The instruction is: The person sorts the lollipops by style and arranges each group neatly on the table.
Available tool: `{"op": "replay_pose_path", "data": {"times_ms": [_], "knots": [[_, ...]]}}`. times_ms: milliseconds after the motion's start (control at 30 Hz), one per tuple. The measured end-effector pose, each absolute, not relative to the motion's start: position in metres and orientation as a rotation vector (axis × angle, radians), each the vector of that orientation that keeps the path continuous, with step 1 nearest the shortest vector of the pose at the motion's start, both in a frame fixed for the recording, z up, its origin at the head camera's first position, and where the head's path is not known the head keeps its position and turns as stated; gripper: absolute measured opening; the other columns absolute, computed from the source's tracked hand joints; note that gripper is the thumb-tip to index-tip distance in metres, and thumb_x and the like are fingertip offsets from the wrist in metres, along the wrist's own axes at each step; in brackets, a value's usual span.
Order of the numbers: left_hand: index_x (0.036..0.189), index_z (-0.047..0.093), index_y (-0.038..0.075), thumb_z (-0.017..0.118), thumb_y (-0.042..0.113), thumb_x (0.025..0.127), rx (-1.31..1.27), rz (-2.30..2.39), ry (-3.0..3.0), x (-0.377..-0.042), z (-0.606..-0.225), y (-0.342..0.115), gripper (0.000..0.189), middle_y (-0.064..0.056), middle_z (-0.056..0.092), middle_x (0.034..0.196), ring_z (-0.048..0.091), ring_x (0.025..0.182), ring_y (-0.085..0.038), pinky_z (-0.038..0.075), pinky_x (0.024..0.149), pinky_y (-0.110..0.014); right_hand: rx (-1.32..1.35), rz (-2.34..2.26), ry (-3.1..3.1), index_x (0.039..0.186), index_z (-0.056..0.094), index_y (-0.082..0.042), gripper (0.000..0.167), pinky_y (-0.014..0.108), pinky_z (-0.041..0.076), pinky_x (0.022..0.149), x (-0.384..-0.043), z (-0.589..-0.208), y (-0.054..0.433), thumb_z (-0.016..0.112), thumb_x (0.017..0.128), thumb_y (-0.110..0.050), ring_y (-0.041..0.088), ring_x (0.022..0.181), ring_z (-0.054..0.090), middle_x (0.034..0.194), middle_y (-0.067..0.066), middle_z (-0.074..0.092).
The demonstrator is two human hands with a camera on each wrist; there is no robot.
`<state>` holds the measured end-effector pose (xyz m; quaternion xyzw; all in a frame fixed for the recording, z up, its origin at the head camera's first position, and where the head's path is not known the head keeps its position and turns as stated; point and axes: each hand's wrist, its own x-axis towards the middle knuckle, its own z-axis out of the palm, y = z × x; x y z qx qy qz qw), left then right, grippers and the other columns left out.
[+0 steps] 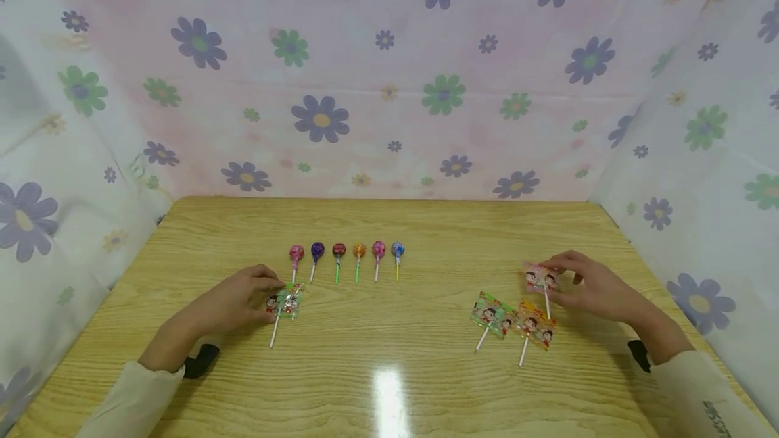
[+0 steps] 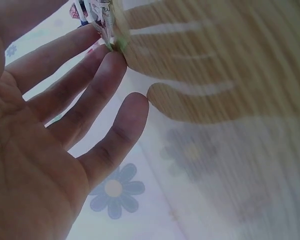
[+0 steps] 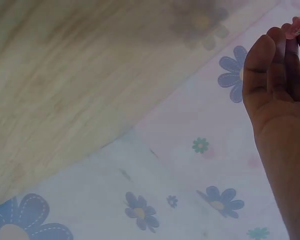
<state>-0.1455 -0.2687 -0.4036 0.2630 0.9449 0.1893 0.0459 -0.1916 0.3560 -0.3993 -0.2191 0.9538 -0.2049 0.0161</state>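
My left hand [image 1: 234,299] pinches the edge of a flat lollipop [image 1: 286,301] in a clear wrapper with green print, its white stick pointing down toward me. In the left wrist view, the fingertips of the left hand [image 2: 65,115] meet the wrapper at the top, near the tabletop. On the right side, my right hand [image 1: 596,286] grips a pink-wrapped flat lollipop [image 1: 539,278] between thumb and fingers. Close by lie a green-wrapped lollipop [image 1: 491,315] and an orange-wrapped lollipop [image 1: 535,325], their wrappers meeting. The right wrist view shows only a bit of pink wrapper [image 3: 296,29] at the fingertips.
Several round lollipops stretch in a row across the table's left-centre, from a pink lollipop [image 1: 296,253] to a blue lollipop [image 1: 398,249]. The wooden table [image 1: 389,330] is bounded behind and at both sides by flowered cloth [image 1: 365,80].
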Motion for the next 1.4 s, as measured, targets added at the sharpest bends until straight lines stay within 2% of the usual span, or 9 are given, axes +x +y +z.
{"op": "replay_pose_path", "data": {"times_ms": [100, 467, 700, 933, 1400], "knots": [[0.122, 0.069, 0.002, 0.083, 0.024, 0.081, 0.813, 0.576, 2.889, -0.145, -0.404, -0.269, 0.049, -0.006, 0.062, 0.116, 0.062, 0.104, -0.023, 0.054, 0.088, -0.042, -0.708, -0.633, 2.967, 0.134, 0.060, -0.018, 0.048, 0.034, 0.047, 0.077, -0.192, -0.395, 0.352, 0.073, 0.091, -0.036, 0.016, 0.104, 0.054, 0.127, 0.005, 0.056], [0.121, 0.069, 0.002, 0.082, 0.025, 0.081, 0.801, 0.574, 2.896, -0.144, -0.403, -0.268, 0.048, -0.006, 0.062, 0.116, 0.062, 0.104, -0.022, 0.054, 0.088, -0.041, -0.735, -0.657, 2.969, 0.133, 0.060, -0.021, 0.048, 0.036, 0.047, 0.079, -0.197, -0.393, 0.333, 0.073, 0.091, -0.038, 0.018, 0.106, 0.055, 0.127, 0.004, 0.058], [0.122, 0.069, 0.001, 0.082, 0.026, 0.081, 0.790, 0.592, 2.887, -0.144, -0.404, -0.268, 0.049, -0.007, 0.062, 0.117, 0.062, 0.104, -0.023, 0.055, 0.088, -0.041, -0.759, -0.695, 2.952, 0.134, 0.060, -0.020, 0.048, 0.045, 0.047, 0.084, -0.200, -0.387, 0.315, 0.072, 0.091, -0.038, 0.020, 0.108, 0.055, 0.126, 0.003, 0.057], [0.121, 0.069, 0.003, 0.082, 0.025, 0.081, 0.790, 0.595, 2.892, -0.144, -0.404, -0.268, 0.048, -0.006, 0.062, 0.116, 0.062, 0.104, -0.024, 0.055, 0.087, -0.041, -0.810, -0.731, 2.942, 0.133, 0.061, -0.018, 0.050, 0.044, 0.046, 0.080, -0.204, -0.384, 0.293, 0.074, 0.089, -0.037, 0.021, 0.105, 0.054, 0.128, 0.006, 0.055], [0.122, 0.069, 0.003, 0.082, 0.026, 0.081, 0.801, 0.605, 2.894, -0.144, -0.404, -0.269, 0.049, -0.006, 0.062, 0.116, 0.062, 0.103, -0.022, 0.054, 0.087, -0.042, -0.872, -0.848, 2.851, 0.135, 0.060, -0.022, 0.052, 0.046, 0.047, 0.086, -0.210, -0.385, 0.238, 0.074, 0.089, -0.041, 0.022, 0.112, 0.054, 0.133, 0.005, 0.054]]}}
